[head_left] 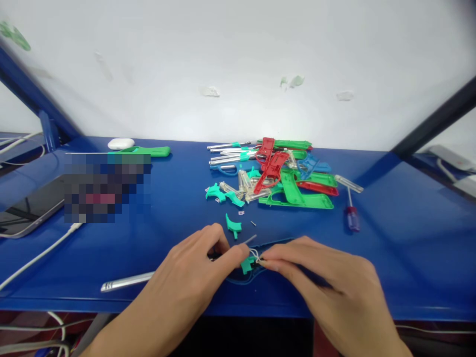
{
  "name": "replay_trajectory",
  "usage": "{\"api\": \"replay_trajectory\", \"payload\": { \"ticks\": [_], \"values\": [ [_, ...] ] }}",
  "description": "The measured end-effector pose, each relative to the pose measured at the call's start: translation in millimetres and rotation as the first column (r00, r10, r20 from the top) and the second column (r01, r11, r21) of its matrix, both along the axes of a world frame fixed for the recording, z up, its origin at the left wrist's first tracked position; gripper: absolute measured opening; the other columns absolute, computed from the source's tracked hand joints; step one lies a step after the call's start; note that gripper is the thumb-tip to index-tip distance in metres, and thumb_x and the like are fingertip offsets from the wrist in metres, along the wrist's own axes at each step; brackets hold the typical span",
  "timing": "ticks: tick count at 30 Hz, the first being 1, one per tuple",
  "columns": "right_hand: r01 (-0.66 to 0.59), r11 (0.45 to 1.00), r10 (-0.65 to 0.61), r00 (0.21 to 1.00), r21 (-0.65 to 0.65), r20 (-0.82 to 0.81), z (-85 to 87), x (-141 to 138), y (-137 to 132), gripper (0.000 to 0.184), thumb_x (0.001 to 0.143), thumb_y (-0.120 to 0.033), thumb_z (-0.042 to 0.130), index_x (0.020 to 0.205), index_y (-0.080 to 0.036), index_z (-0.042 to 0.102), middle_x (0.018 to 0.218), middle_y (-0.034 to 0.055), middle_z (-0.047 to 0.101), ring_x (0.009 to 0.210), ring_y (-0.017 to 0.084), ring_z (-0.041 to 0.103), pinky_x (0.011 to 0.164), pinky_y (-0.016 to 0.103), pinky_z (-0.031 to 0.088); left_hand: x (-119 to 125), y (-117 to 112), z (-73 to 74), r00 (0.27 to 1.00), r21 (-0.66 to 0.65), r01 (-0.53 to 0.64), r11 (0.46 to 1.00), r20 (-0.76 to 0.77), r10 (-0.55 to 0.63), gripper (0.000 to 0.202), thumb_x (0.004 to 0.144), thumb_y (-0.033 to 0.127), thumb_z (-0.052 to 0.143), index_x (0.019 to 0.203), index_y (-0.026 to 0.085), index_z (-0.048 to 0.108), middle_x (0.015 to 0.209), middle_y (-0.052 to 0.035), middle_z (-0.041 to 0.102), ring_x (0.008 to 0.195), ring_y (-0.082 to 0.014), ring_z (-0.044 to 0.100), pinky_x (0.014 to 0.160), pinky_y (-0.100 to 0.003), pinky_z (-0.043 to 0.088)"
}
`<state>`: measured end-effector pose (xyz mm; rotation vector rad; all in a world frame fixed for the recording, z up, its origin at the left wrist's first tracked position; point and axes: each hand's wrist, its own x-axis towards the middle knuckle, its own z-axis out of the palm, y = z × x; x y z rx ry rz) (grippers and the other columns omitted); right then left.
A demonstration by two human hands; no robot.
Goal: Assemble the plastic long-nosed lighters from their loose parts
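Note:
Near the table's front edge lies a blue lighter half-shell (pixel 241 281), with a teal trigger (pixel 246 265) seated in it. My left hand (pixel 203 263) is closed on the shell's left part, thumb and fingers bent over it; its fingertips are partly hidden. A silver metal tube (pixel 128 281) sticks out to the left from beneath that hand. White wires (pixel 254 253) loop over the trigger toward my right hand (pixel 323 277), whose thumb and index finger pinch their end beside a small dark part. A loose teal trigger (pixel 233 226) rests just beyond my left hand.
Green lighter shells (pixel 297 196), red shells (pixel 273 168), metal tubes and clear fuel tanks (pixel 244 182) are heaped at the back. A screwdriver (pixel 352 218) lies right of them. At left are an assembled green lighter (pixel 156 151), a white case (pixel 121 144), a phone (pixel 33 206) and a cable (pixel 40 255).

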<state>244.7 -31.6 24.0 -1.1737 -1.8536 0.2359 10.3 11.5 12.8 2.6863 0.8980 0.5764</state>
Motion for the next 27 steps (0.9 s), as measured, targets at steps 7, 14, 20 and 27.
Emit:
{"api": "replay_trajectory", "payload": {
  "ticks": [7, 14, 20, 27],
  "values": [
    [-0.014, 1.000, 0.014, 1.000, -0.005, -0.008, 0.0, 1.0, -2.6, 0.020, 0.095, -0.007, 0.071, 0.094, -0.025, 0.080, 0.090, -0.0110, 0.084, 0.074, 0.008, 0.075, 0.074, 0.011, 0.058, 0.1, 0.2, 1.1, 1.000, 0.004, 0.012, 1.000, -0.004, -0.012, 0.043, 0.105, 0.004, 0.034, 0.134, 0.029, 0.052, 0.100, -0.0003, 0.048, 0.082, -0.0163, 0.050, 0.071, -0.027, 0.039],
    [-0.031, 0.999, 0.030, 0.999, -0.019, -0.034, 1.3, 0.4, 0.2, 0.019, 0.096, -0.009, 0.072, 0.093, -0.026, 0.081, 0.089, -0.0114, 0.084, 0.075, 0.008, 0.076, 0.075, 0.011, 0.059, 0.7, -1.0, 0.8, 1.000, 0.020, 0.005, 1.000, 0.007, -0.005, 0.044, 0.104, 0.003, 0.032, 0.135, 0.028, 0.052, 0.099, -0.0002, 0.048, 0.081, -0.0160, 0.050, 0.072, -0.027, 0.041],
    [-0.029, 1.000, 0.029, 0.999, -0.002, -0.024, 1.2, 0.0, -0.5, 0.023, 0.096, -0.006, 0.069, 0.093, -0.025, 0.080, 0.088, -0.0107, 0.083, 0.073, 0.008, 0.075, 0.071, 0.012, 0.058, 3.3, -0.5, 2.6, 1.000, 0.075, -0.005, 0.997, -0.015, 0.006, 0.044, 0.103, 0.002, 0.032, 0.133, 0.027, 0.053, 0.098, -0.0006, 0.050, 0.081, -0.0171, 0.052, 0.071, -0.027, 0.043],
    [-0.054, 0.999, 0.054, 0.999, 0.002, -0.008, -3.9, 1.3, -1.0, 0.022, 0.096, -0.005, 0.069, 0.096, -0.025, 0.079, 0.092, -0.0103, 0.083, 0.078, 0.007, 0.075, 0.078, 0.013, 0.057, 3.1, -0.6, 3.0, 1.000, 0.090, -0.004, 0.996, 0.013, 0.003, 0.041, 0.104, 0.000, 0.033, 0.126, 0.025, 0.056, 0.095, -0.0004, 0.051, 0.078, -0.0162, 0.050, 0.069, -0.027, 0.042]
  ]
}}
